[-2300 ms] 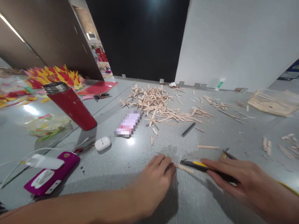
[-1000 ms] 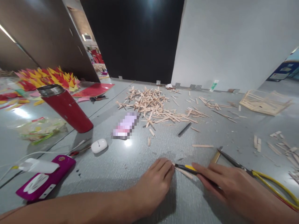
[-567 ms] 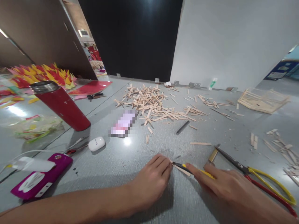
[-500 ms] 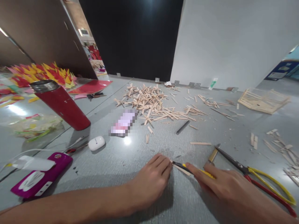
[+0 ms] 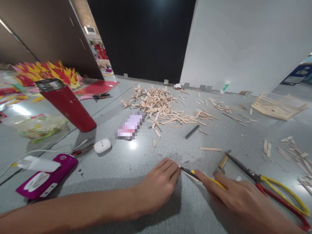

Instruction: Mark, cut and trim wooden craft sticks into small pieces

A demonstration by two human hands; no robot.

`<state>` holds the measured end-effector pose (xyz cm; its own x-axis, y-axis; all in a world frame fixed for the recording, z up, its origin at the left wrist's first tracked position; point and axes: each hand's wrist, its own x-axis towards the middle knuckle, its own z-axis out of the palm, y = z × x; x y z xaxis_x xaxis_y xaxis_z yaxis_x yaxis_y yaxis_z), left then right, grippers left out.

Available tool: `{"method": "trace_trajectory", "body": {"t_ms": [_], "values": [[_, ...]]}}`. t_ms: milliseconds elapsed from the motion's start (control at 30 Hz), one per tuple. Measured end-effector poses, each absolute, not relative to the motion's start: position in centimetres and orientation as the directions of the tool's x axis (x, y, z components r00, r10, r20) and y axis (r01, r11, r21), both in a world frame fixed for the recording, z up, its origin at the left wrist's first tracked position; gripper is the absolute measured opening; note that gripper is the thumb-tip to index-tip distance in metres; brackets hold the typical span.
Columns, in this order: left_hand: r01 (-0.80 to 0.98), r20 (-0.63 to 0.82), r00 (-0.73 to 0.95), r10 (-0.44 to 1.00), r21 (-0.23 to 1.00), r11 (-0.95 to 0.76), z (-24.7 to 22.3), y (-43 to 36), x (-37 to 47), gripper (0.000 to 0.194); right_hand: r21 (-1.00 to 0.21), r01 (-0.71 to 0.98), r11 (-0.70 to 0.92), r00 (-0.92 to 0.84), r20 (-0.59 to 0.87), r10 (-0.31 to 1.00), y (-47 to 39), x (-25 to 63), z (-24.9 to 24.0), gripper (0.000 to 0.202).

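Note:
My left hand point(image 5: 162, 182) is closed low over the table, its fingers pressed on one end of a thin wooden stick point(image 5: 191, 175). The rest of that stick pokes out to the right, partly under a yellow and black utility knife point(image 5: 220, 185). My right hand point(image 5: 234, 195) grips this knife, index finger stretched along its body. Its dark front end meets the stick right beside my left fingertips; the exact contact is too small to see. Close to my right hand lie a brass-coloured metal piece point(image 5: 221, 163) and scissors point(image 5: 255, 177) with yellow and red handles.
A heap of wooden sticks point(image 5: 156, 102) lies ahead, with a dark rod point(image 5: 192, 131) nearer. To the left are a phone point(image 5: 130, 126), a white earbud case point(image 5: 102, 146), a red flask point(image 5: 69, 107) and a purple power bank point(image 5: 48, 180). A wooden frame point(image 5: 278, 107) stands far right.
The camera view has shifted slightly, so background things appear a little to the right. Both hands keep almost the same place, still on the stick and the knife.

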<state>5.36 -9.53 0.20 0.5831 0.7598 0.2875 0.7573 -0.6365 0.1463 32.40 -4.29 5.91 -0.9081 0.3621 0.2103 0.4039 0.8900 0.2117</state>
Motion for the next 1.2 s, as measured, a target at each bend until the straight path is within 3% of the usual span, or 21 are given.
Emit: {"method": "trace_trajectory", "body": {"t_ms": [100, 333, 567, 900, 1033, 1200], "values": [[0.755, 0.3, 0.58, 0.758, 0.152, -0.638, 0.0, -9.5, 5.3, 0.032, 0.164, 0.394, 0.904, -0.909, 0.216, 0.357, -4.3, 32.3, 6.0, 0.054], [0.756, 0.316, 0.577, 0.753, 0.141, -0.639, -0.3, -9.4, 5.3, 0.029, 0.228, 0.394, 0.891, -0.914, 0.199, 0.353, -4.8, 32.6, 6.2, 0.064], [0.752, 0.321, 0.573, 0.754, 0.161, -0.639, -0.2, -9.4, 5.3, 0.031, 0.2, 0.401, 0.894, -0.906, 0.232, 0.354, -4.7, 32.4, 6.1, 0.051], [0.757, 0.294, 0.575, 0.764, 0.162, -0.632, 0.1, -9.5, 5.4, 0.031, 0.204, 0.396, 0.895, -0.914, 0.184, 0.362, -4.7, 32.1, 7.1, 0.076], [0.743, 0.31, 0.606, 0.732, 0.107, -0.661, 0.4, -9.2, 5.3, 0.023, 0.226, 0.36, 0.905, -0.93, 0.165, 0.329, -4.2, 32.2, 7.8, 0.081], [0.722, 0.214, 0.669, 0.712, 0.042, -0.691, 1.4, -8.7, 4.9, 0.022, 0.248, 0.336, 0.909, -0.942, 0.094, 0.323, -3.7, 32.6, 7.7, 0.082]]}}
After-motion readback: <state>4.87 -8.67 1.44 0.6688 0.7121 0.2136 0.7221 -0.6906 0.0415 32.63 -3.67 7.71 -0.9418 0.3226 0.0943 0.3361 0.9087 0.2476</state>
